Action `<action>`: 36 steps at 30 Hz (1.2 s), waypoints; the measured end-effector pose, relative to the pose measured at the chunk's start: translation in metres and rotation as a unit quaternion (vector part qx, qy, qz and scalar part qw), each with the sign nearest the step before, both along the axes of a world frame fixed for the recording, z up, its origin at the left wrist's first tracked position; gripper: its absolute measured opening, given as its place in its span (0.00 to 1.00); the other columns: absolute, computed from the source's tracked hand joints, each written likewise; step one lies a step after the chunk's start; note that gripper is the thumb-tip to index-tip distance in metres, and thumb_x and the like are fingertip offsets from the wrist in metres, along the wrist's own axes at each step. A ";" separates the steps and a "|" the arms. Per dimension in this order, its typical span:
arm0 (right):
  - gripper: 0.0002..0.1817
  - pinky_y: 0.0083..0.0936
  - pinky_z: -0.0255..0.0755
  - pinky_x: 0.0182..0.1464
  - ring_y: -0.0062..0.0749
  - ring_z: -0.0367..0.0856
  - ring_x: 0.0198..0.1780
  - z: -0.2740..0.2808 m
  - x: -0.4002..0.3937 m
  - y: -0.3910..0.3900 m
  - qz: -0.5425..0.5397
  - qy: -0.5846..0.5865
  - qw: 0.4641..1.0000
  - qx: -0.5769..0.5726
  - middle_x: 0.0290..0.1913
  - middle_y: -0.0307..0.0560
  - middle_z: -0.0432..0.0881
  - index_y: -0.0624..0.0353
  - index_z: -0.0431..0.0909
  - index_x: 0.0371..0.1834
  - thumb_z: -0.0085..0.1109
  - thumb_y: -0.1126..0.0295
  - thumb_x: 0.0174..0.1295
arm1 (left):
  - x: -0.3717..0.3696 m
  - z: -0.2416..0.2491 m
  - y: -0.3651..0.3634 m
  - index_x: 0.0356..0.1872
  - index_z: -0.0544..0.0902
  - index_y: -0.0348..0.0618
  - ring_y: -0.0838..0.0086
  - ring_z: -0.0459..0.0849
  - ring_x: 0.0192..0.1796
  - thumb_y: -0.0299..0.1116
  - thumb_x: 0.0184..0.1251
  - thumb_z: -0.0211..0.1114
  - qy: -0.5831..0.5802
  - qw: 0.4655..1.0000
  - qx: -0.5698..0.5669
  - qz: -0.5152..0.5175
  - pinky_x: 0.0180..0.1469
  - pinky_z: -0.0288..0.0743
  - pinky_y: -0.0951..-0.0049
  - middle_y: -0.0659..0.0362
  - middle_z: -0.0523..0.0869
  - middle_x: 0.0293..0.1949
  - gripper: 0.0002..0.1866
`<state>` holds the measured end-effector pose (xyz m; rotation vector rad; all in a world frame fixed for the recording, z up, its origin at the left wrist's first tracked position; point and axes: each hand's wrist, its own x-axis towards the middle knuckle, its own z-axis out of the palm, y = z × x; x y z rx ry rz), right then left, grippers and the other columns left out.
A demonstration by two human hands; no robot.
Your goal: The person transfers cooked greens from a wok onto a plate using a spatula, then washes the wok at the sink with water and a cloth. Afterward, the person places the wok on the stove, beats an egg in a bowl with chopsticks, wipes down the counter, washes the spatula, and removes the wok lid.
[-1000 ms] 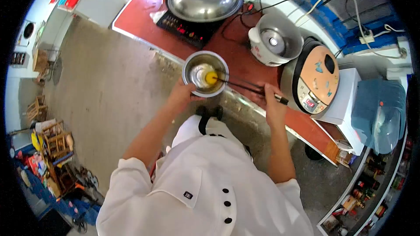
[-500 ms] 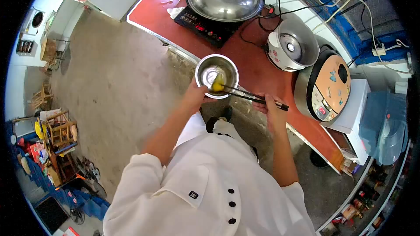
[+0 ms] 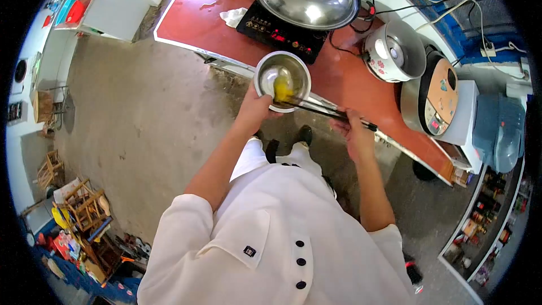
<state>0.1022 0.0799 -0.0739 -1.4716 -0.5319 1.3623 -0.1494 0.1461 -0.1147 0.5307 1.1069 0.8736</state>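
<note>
My left hand (image 3: 257,107) grips the rim of a steel bowl (image 3: 265,73), thumb at the near edge. Yellow liquid (image 3: 283,89), which looks like egg, lies in the bowl's lower part. Dark chopsticks (image 3: 327,113) are held in my right hand (image 3: 353,130), closed around their thicker ends. Their tips reach over the bowl's right rim into the yellow liquid and are blurred. The bowl is held in the air by the front edge of the red counter (image 3: 195,8).
A lidded pan (image 3: 305,3) sits on an induction cooker (image 3: 279,36) at the back. To its right are a white pot (image 3: 381,59), a rice cooker (image 3: 443,99) and a blue-grey plastic container (image 3: 499,130). Wooden chairs (image 3: 84,209) stand at the far left.
The view has shifted, so the counter and its appliances appear displaced. The bowl sits slightly higher in view. The chopstick tips and yellow liquid have moved within it; both hands keep their hold.
</note>
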 end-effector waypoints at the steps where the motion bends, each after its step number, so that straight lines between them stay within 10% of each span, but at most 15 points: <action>1: 0.13 0.36 0.83 0.41 0.44 0.85 0.38 0.000 -0.013 0.000 -0.015 0.025 1.000 -0.004 0.45 0.54 0.81 0.68 0.76 0.44 0.54 0.65 0.69 | -0.009 -0.002 0.002 0.68 0.58 0.50 0.61 0.84 0.49 0.16 0.58 0.48 0.013 1.000 -0.001 -0.013 0.37 0.87 0.64 0.50 0.75 0.57 0.34; 36: 0.14 0.33 0.83 0.42 0.39 0.84 0.38 0.015 -0.002 0.010 -0.101 0.036 0.994 -0.021 0.42 0.54 0.81 0.70 0.74 0.45 0.51 0.67 0.70 | 0.009 0.017 0.044 0.64 0.64 0.41 0.61 0.86 0.45 0.16 0.60 0.52 0.040 0.996 0.000 -0.075 0.37 0.87 0.65 0.49 0.79 0.53 0.28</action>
